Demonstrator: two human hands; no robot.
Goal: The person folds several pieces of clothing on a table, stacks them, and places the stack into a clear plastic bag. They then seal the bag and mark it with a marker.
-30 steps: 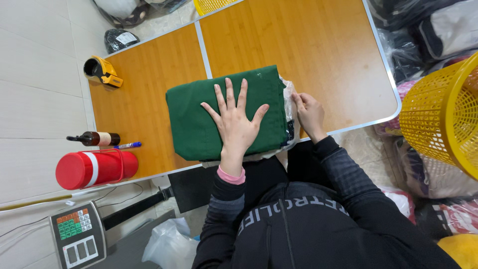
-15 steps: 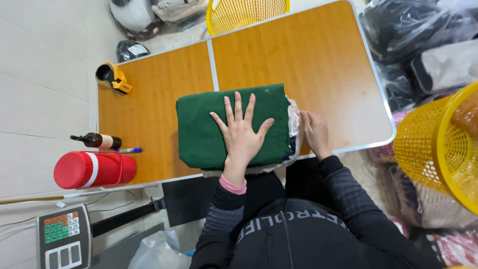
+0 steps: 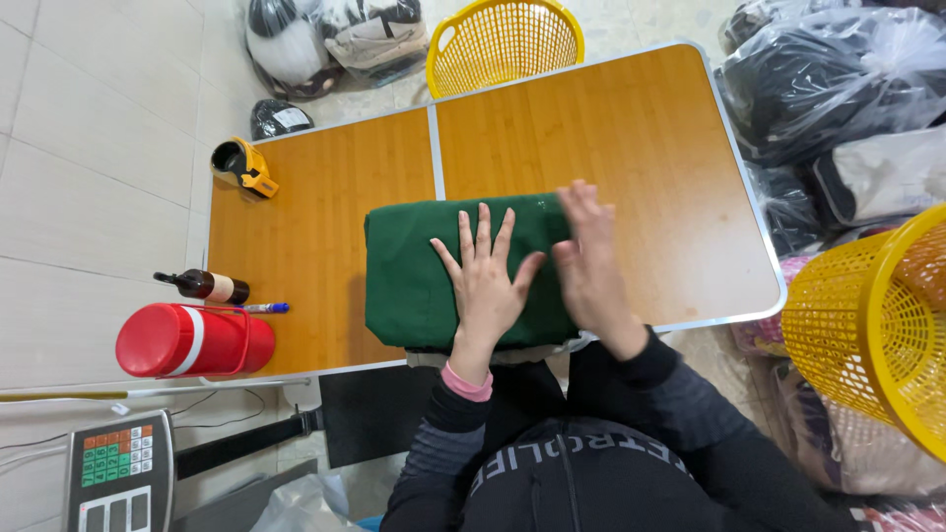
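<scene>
A folded dark green cloth (image 3: 414, 266) lies on the near middle of an orange folding table (image 3: 631, 138). My left hand (image 3: 485, 281) rests flat on the cloth with its fingers spread. My right hand (image 3: 589, 258) is laid over the cloth's right end, fingers together and blurred. A strip of clear plastic wrap (image 3: 512, 355) shows under the cloth at the table's near edge. Neither hand grips anything.
At the table's left end sit a yellow tape dispenser (image 3: 242, 167), a small dark bottle (image 3: 203, 286), a blue pen (image 3: 264, 308) and a red flask (image 3: 192, 340). Yellow baskets stand behind (image 3: 503, 39) and at right (image 3: 877, 325). Bagged goods (image 3: 838, 89) and a scale (image 3: 113, 478) surround.
My right hand has come from the cloth's right edge up onto the cloth's right end. The left hand stays flat on the cloth. The camera view has shifted.
</scene>
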